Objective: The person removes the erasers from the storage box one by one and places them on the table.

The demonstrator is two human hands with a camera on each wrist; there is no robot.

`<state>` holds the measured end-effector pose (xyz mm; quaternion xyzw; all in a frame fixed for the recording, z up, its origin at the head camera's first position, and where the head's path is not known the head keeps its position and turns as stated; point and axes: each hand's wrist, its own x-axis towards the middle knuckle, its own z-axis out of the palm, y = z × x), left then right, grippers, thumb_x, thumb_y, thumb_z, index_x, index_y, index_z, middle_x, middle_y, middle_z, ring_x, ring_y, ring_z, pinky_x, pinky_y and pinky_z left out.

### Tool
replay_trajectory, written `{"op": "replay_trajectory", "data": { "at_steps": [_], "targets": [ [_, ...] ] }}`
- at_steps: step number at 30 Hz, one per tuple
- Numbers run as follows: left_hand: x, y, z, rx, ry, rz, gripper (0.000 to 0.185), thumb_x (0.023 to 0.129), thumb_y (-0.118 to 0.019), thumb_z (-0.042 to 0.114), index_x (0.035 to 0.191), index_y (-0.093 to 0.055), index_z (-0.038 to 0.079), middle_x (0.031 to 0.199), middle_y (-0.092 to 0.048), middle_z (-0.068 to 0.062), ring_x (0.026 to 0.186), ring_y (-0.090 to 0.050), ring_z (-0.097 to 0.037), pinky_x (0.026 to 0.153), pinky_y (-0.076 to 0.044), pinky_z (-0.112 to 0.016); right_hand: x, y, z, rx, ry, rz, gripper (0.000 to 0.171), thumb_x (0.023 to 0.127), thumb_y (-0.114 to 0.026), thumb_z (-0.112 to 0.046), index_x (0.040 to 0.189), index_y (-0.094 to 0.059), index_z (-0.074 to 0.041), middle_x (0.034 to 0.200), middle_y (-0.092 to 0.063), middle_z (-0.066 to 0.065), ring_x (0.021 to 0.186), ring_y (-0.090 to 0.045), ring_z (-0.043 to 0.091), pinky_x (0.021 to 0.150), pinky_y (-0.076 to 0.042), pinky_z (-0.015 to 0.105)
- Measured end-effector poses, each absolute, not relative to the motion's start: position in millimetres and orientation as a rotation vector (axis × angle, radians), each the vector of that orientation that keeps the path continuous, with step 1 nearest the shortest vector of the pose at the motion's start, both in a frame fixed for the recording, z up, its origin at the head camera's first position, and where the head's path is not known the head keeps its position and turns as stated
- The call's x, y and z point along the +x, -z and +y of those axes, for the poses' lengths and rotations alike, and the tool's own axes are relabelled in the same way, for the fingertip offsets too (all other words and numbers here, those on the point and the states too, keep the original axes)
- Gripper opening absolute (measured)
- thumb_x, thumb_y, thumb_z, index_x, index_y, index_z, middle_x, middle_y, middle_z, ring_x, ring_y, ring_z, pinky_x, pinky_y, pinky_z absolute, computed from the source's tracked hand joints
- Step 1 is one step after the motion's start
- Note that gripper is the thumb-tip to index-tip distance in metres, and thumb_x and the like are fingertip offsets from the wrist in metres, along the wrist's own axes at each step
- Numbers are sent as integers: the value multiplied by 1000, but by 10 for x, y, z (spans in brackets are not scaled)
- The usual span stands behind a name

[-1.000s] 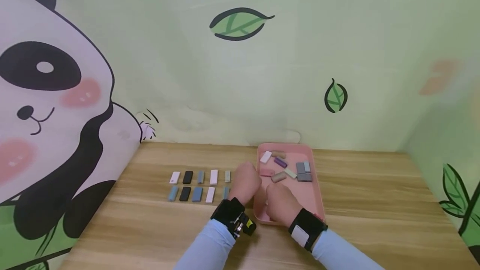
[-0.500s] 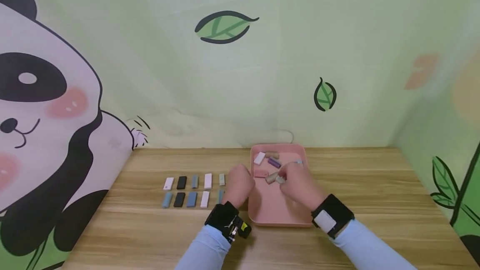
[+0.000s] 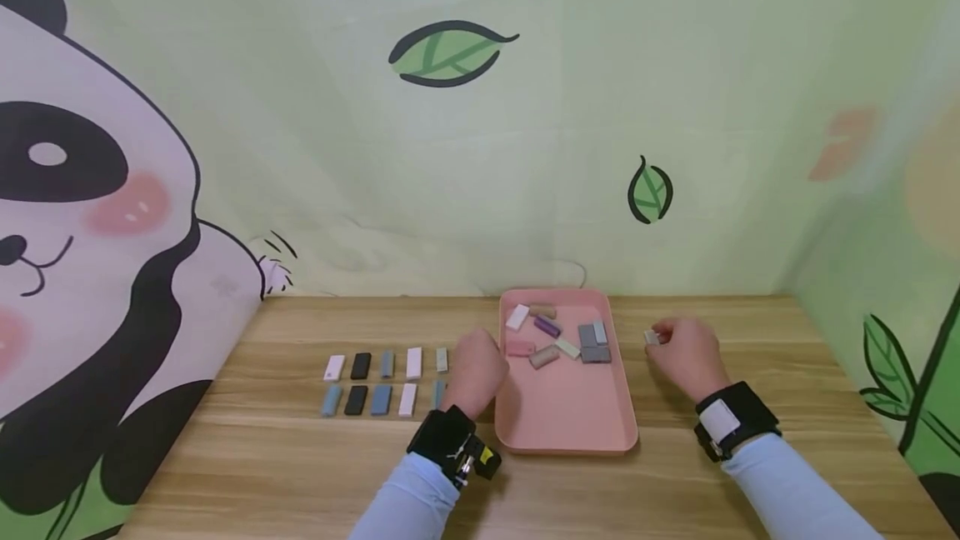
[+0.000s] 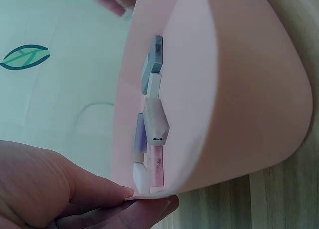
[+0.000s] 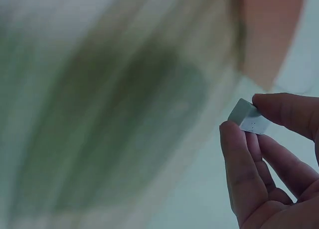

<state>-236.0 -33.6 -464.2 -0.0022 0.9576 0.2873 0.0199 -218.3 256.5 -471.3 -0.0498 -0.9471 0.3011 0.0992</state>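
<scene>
Pale grey block (image 5: 247,116): pinched between thumb and fingertips of my right hand (image 3: 686,357), lifted just off the counter (image 3: 750,332) right of the pink tray (image 3: 566,432), probably to clear it. Left hand (image 3: 472,373): fingers pressing the tray's left rim, seemingly steadying it. Sorted blocks (image 3: 382,373): two rows toward the counter's left edge.

Even, soft light fills the head view, bright with no glare, and only faint shadows sit under the pink tray (image 3: 567,436) and the hands on the wooden table (image 3: 750,340). The walls bow slightly toward the frame edges. The left wrist view is sharp and pale. The right wrist view smears its whole background into blur, yet the small grey block (image 5: 247,116) stays crisp.
</scene>
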Motion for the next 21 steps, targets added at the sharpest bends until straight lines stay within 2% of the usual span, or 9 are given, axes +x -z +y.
{"op": "replay_trajectory", "data": {
  "at_steps": [5, 13, 21],
  "targets": [
    [-2364, 4656, -340, -38, -915, 2920, 17, 81, -59, 2, 65, -61, 7, 61, -58, -4, 50, -53, -17, 42, -40, -26, -2205, 4864, 2626, -210, -883, -2812, 30, 76, -68, -16, 96, -69, 6, 83, -69, 17, 76, -64, 26, 67, -51, 41],
    [-2338, 4638, -347, -25, -928, 2918, 22, 80, -58, 1, 60, -58, 8, 58, -55, -3, 48, -51, -16, 41, -39, -26, -2226, 4873, 2585, -245, -856, -2849, 29, 76, -68, -18, 94, -70, 5, 84, -69, 17, 76, -63, 28, 68, -50, 43],
    [-2304, 4584, -344, -67, -997, 2832, 19, 84, -56, 1, 67, -60, 7, 59, -53, -4, 49, -52, -17, 41, -38, -24, -2207, 4865, 2550, -254, -847, -2875, 31, 76, -68, -17, 95, -68, 7, 86, -68, 19, 76, -63, 29, 69, -50, 45]
  ]
}}
